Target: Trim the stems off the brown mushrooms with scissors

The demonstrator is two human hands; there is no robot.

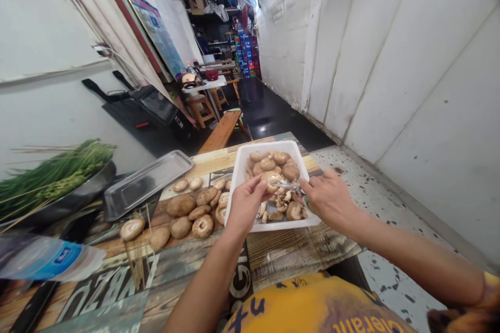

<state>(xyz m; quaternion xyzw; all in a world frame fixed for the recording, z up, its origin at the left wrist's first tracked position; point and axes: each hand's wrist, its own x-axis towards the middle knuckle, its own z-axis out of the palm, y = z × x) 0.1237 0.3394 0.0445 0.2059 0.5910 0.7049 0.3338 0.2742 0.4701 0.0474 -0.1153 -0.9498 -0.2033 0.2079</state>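
Observation:
My left hand (249, 196) is closed, pinching a brown-capped mushroom (271, 179) above the white plastic tub (300, 226). In my right hand (328, 199) is a pair of scissors (288, 185), its metal blades pointing left against the held mushroom. The greenish scissor handle is mostly covered by my fingers. Whole mushrooms (267, 163) fill the tub's far part, and cut stems (264, 216) lie in its near part. To the left of the tub, several more mushrooms (182, 205) sit on the wood-patterned table (289, 257).
Left on the table are a clear rectangular tray (150, 182), a metal bowl (84, 192) of green vegetables (58, 169), thin skewers (136, 257), a plastic bottle (50, 258) and a black-handled tool (33, 307). A wooden bench (221, 132) stands beyond the table; a white wall (390, 62) runs along the right.

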